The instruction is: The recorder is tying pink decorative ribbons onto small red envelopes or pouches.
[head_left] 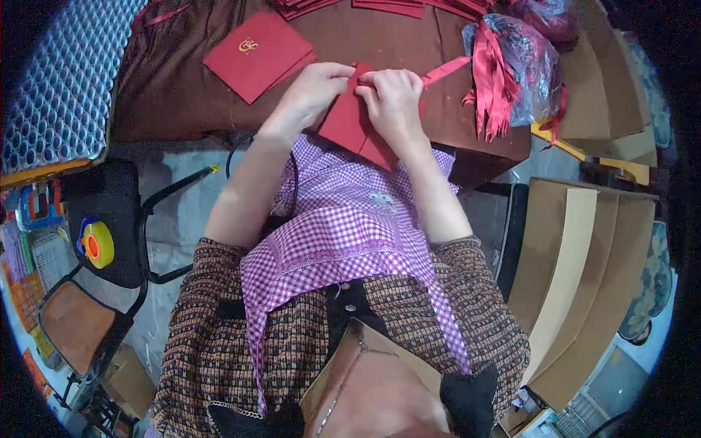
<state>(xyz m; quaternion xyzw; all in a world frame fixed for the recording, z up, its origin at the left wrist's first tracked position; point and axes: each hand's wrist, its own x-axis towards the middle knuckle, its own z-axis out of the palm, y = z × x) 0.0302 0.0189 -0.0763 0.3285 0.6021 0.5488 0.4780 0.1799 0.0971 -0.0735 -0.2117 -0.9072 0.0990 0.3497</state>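
A red folded card (350, 120) leans at the table's front edge, against my checked apron. My left hand (314, 91) grips its left side, with thumb and fingertips near the top edge. My right hand (394, 98) has its fingers bent and pressed together on the card's upper right part; what lies under the fingertips is hidden. A red satin ribbon (449, 70) comes out from behind my right hand and stretches to the right. Left of my hands lies a small stack of red cards (252, 55) with a gold emblem on the top one.
The table has a brown cloth (175, 95). A bundle of red ribbons (493, 80) hangs by a clear plastic bag (537, 87) at the right. More red cards (387, 6) lie at the far edge. Cardboard (540, 270) stands right; a chair (80, 321) holding yellow tape (98, 244) is left.
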